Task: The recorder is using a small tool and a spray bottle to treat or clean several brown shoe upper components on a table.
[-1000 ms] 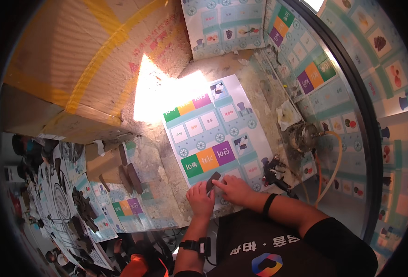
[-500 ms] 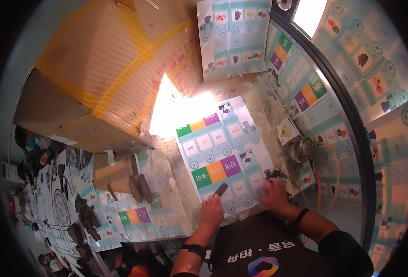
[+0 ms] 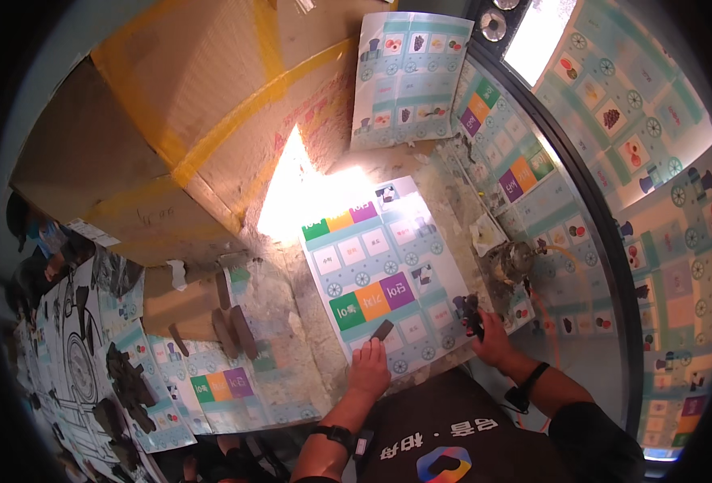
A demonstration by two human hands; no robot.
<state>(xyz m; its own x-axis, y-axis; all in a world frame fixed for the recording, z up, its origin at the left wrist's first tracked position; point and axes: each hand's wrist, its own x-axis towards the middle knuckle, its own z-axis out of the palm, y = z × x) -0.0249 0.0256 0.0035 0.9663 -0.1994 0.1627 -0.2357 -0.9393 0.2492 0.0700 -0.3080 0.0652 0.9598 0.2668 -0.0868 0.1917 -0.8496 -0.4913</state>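
A printed sheet with colored blocks, pictures and pale wheels lies on the worktable before me. My left hand is closed on a small dark grey block, which touches the sheet near its lower edge. At the sheet's lower right corner, my right hand is wrapped round a dark hand tool with a red part. Its exact kind is too small to make out, and my fingers hide part of it.
Taped cardboard boxes stand at the far left. Several dark strips lie left of the sheet. A round metal fitting with an orange hose sits at the right, beside a dark frame. Another printed sheet leans at the back.
My right hand has closed round the dark tool and shifted slightly right. The left hand stays with the grey block on the sheet. The whole view has shifted a little.
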